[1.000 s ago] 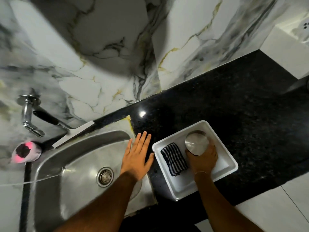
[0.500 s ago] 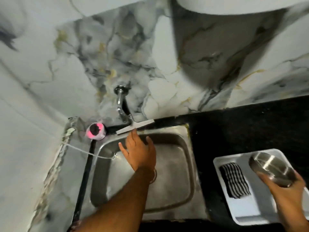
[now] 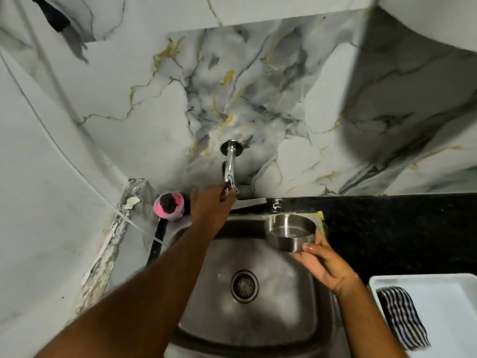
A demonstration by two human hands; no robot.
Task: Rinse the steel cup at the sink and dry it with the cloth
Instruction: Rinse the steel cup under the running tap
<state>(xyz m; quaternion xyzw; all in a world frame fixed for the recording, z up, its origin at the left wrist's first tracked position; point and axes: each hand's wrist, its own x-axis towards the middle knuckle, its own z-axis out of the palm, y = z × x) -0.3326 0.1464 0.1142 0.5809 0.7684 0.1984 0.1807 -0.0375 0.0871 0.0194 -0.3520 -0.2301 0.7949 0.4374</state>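
My right hand holds the steel cup upright by its near side, above the right back corner of the steel sink. My left hand reaches to the chrome tap on the marble wall, its fingers closed at the tap's lower end. No water stream is visible. The folded black-and-white striped cloth lies in the white tray at the lower right.
A pink scrubber holder stands at the sink's back left corner. A white strip lies along the back edge behind the sink. Black granite counter runs to the right. The drain sits mid-basin.
My right hand lifted the cup out of the tray and carried it left over the sink. My left hand moved from the basin up to the tap. My view shifted left.
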